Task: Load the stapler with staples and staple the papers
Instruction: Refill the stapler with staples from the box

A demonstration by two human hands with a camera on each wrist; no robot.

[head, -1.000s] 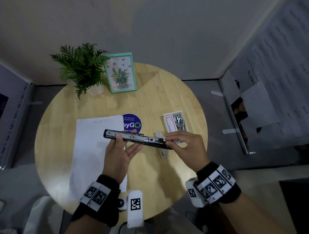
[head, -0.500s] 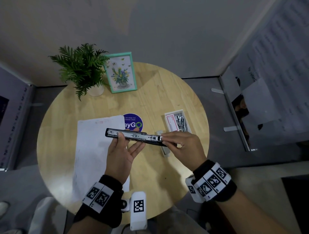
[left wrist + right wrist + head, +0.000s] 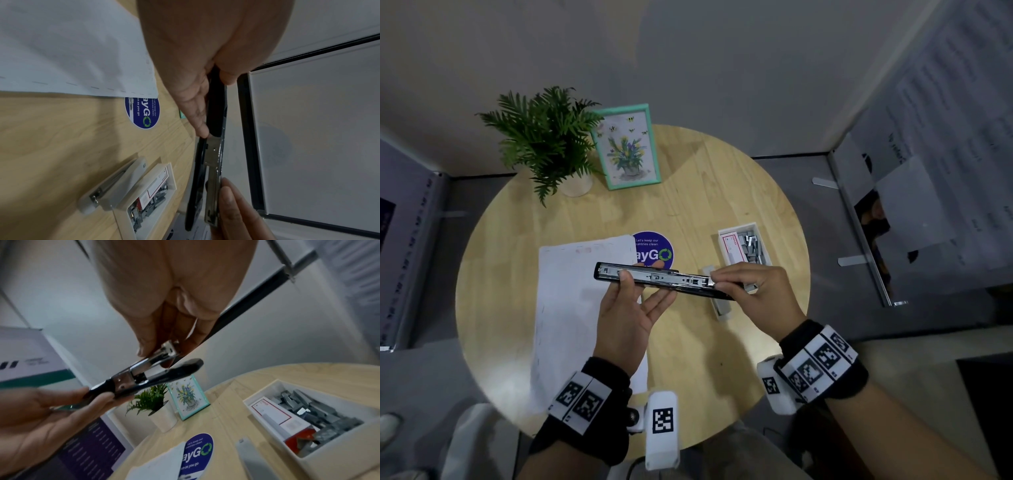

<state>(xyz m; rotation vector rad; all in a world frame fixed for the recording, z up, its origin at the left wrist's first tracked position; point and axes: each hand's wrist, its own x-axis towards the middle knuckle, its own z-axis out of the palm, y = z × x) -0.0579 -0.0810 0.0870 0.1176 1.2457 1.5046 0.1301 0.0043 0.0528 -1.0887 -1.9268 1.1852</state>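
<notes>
A black stapler (image 3: 661, 279), swung open flat with its metal magazine facing up, hangs level above the table. My left hand (image 3: 635, 287) holds its left half, thumb on top and fingers underneath. My right hand (image 3: 722, 286) pinches the right end of the magazine (image 3: 164, 352). The white papers (image 3: 571, 308) lie flat on the round wooden table (image 3: 722, 192), under my left hand. A white tray (image 3: 722, 233) to the right holds loose staple strips (image 3: 308, 412) and a red-and-white staple box (image 3: 273, 415).
A white stapler (image 3: 115, 183) lies on the table just left of the tray, under the black one. A blue round sticker (image 3: 654, 251) sits beside the papers. A potted fern (image 3: 544, 144) and a framed flower picture (image 3: 626, 147) stand at the far edge.
Both hands keep their hold on the open stapler. It has levelled a little and shifted slightly away from me. Nothing was picked up or let go.
</notes>
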